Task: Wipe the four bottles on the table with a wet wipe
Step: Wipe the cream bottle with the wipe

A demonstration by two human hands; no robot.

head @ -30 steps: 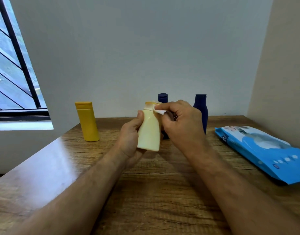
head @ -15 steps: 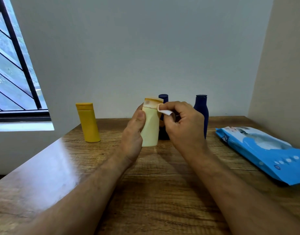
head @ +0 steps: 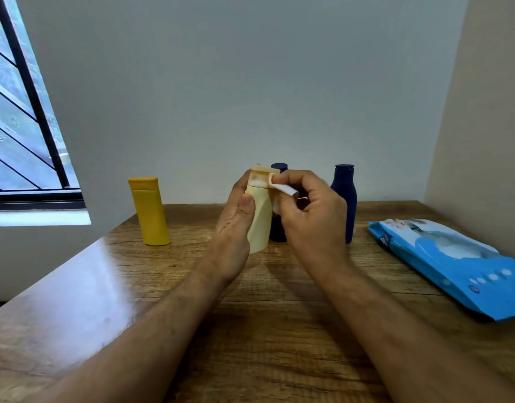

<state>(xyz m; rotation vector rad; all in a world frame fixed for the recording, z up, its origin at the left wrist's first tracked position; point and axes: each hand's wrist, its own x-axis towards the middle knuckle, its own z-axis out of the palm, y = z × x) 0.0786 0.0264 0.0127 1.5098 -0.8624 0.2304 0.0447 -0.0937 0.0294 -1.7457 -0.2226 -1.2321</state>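
My left hand (head: 231, 228) grips a cream bottle (head: 260, 222) with a pale orange cap, held upright just above the wooden table (head: 268, 330). My right hand (head: 305, 216) pinches a white wet wipe (head: 281, 188) against the bottle's neck, below the cap. A yellow bottle (head: 150, 210) stands at the back left. Two dark blue bottles stand at the back: one (head: 279, 231) is mostly hidden behind the cream bottle and my hands, the other (head: 344, 196) rises to the right of my right hand.
A blue pack of wet wipes (head: 451, 263) lies flat at the table's right side. A wall runs close along the right and behind the bottles. A barred window (head: 23, 112) sits at the far left.
The cream bottle has been turned upright and shifted slightly away from me in my left hand. My right hand moved the wipe from the cap top down to the neck.
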